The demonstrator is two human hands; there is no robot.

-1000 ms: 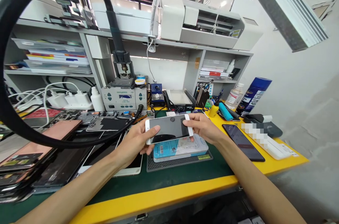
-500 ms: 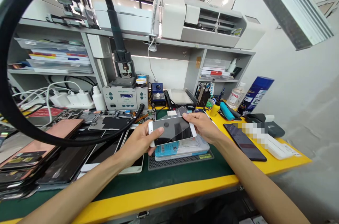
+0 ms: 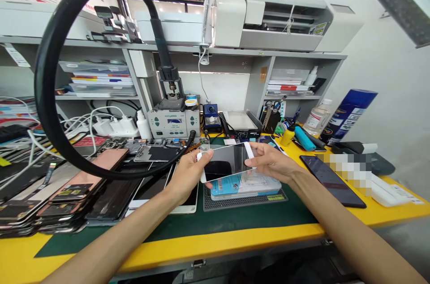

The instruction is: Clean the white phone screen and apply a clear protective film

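Note:
A white-framed smartphone (image 3: 225, 163) with a dark, glossy screen is held slightly tilted above the bench. My left hand (image 3: 190, 171) grips its left end, thumb on the front edge and fingers behind. At the other end my right hand (image 3: 270, 161) is closed on the phone, its thumb at the right edge of the screen. Just below lies a blue-and-white plastic case (image 3: 247, 189), partly hidden by the phone. That case rests on a dark perforated pad (image 3: 215, 204) on the green mat (image 3: 255, 223).
Stacked phone parts (image 3: 83, 176) and white-edged screens (image 3: 188, 203) lie at left, under the looped black hose (image 3: 50, 109) of a rework station (image 3: 173, 122). A dark phone (image 3: 331, 181), a yellow bottle (image 3: 288, 136) and a blue spray can (image 3: 349, 116) are at right.
The view has shifted left, so things appear further right. My right thumb has moved from the phone's top edge down to its right side. Both hands still hold the phone.

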